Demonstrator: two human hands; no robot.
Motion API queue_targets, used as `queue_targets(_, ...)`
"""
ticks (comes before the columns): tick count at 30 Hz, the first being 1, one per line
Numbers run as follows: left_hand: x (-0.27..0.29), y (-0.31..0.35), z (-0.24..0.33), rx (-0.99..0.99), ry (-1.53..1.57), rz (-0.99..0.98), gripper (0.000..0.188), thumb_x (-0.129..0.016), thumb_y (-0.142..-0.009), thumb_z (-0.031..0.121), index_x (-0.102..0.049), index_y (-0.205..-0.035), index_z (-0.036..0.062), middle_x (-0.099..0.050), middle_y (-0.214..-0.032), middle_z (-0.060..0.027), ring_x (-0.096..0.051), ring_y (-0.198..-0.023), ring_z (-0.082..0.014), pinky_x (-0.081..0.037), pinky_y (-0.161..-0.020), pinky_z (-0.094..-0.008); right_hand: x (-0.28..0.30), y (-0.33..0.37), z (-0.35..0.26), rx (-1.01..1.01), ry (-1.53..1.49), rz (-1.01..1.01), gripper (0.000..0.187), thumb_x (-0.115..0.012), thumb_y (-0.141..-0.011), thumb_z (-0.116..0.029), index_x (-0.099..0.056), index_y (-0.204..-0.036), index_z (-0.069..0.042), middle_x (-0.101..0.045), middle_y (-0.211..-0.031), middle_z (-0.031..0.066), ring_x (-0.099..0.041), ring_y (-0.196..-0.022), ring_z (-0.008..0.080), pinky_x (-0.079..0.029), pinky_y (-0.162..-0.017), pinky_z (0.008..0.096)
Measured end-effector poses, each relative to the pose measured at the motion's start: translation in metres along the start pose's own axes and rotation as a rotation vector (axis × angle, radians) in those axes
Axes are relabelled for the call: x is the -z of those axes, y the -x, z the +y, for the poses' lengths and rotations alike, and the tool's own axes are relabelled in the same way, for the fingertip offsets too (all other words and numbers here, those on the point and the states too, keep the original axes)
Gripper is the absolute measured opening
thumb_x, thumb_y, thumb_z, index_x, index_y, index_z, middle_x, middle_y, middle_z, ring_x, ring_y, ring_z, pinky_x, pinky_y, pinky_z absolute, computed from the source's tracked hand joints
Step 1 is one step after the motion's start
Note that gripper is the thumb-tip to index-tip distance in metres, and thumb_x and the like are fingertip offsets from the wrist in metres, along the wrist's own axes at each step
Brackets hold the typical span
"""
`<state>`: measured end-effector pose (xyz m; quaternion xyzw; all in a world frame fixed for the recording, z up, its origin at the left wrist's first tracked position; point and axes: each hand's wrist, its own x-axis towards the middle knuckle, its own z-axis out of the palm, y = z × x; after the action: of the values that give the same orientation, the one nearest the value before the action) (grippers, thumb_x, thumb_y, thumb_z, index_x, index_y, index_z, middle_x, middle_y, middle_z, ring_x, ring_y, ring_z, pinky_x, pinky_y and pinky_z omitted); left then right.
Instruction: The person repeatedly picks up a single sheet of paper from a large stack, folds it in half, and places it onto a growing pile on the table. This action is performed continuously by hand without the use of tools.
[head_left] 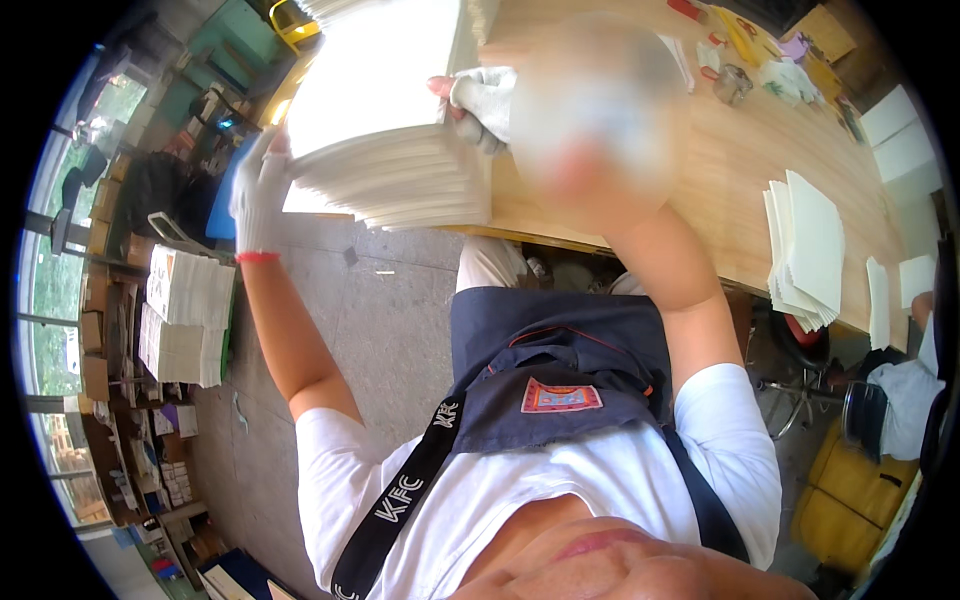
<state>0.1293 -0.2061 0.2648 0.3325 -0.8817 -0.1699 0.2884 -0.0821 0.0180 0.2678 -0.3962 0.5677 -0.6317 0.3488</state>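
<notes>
Sheet stack [385, 125], one; left hand [262, 192], right hand [484, 106], one each side.

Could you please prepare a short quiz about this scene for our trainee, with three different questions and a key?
1. What colour is the narrow band around the wrist of the left hand, which wears a white fabric glove?
2. True or false: the tall stack of white rectangular sheets is between the left hand and the white-gloved right hand.
3. Where on the light-brown wooden table is the smaller white sheet pile: A) left, B) middle, C) right?
Key: 1. Red; 2. True; 3. C.
</notes>
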Motion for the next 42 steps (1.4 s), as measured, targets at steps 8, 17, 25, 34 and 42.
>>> queue_targets(8, -0.153, 0.091, -0.056, 0.217, 1.111, 0.487, 0.039, -0.039, -0.095, 0.024, -0.039, -0.127, 0.0017, -0.044, -0.127, -0.0140, -0.045, -0.114, -0.0229, -0.039, -0.093, -0.0346, 0.099, 0.072, 0.119, 0.082, -0.574, 0.256, 0.029, -0.052, -0.090, -0.033, -0.057, -0.080, -0.005, -0.056, -0.061, 0.0034, -0.052, -0.050, 0.0111, -0.040, -0.045, 0.0233)
queue_targets(17, -0.300, 0.254, -0.017, 0.117, 0.620, -0.112, 0.025, -0.046, -0.089, 0.004, -0.054, -0.113, -0.0006, -0.057, -0.111, -0.0120, -0.053, -0.100, -0.0192, -0.040, -0.088, -0.0287, 0.289, 0.330, 0.168, -0.116, -0.078, 1.497, 0.024, -0.045, -0.087, -0.024, -0.051, -0.103, -0.007, -0.061, -0.073, 0.0077, -0.051, -0.046, 0.0107, -0.040, -0.038, 0.0236)
queue_targets(25, -0.321, 0.144, 0.128, -0.696, 0.397, -0.246, 0.029, -0.062, -0.073, 0.003, -0.060, -0.102, 0.0059, -0.057, -0.112, -0.0127, -0.050, -0.109, -0.0314, -0.039, -0.093, -0.0393, 0.364, 0.349, 0.176, -0.344, -0.346, 1.335, 0.019, -0.047, -0.090, -0.023, -0.054, -0.102, -0.009, -0.059, -0.071, 0.0034, -0.045, -0.046, 0.0087, -0.035, -0.037, 0.0208)
queue_targets(34, -0.359, 0.074, 0.159, -0.781, -0.186, -0.479, 0.037, -0.055, -0.080, 0.034, -0.056, -0.110, 0.0141, -0.050, -0.109, -0.0085, -0.041, -0.113, -0.0313, -0.033, -0.092, -0.0426, 0.287, 0.333, 0.140, -0.303, -0.766, 1.113, 0.017, -0.055, -0.086, -0.027, -0.052, -0.091, -0.012, -0.050, -0.068, -0.0007, -0.042, -0.049, 0.0058, -0.031, -0.035, 0.0168)
queue_targets(42, -0.345, 0.057, 0.180, -0.644, -0.314, -0.724, 0.029, -0.059, -0.073, 0.013, -0.054, -0.102, 0.0174, -0.051, -0.105, -0.0051, -0.049, -0.105, -0.0253, -0.046, -0.079, -0.0385, 0.314, 0.386, 0.183, 0.101, -0.584, 1.352, 0.013, -0.045, -0.089, -0.013, -0.051, -0.097, -0.006, -0.055, -0.074, 0.0039, -0.038, -0.044, 0.0086, -0.027, -0.034, 0.0209)
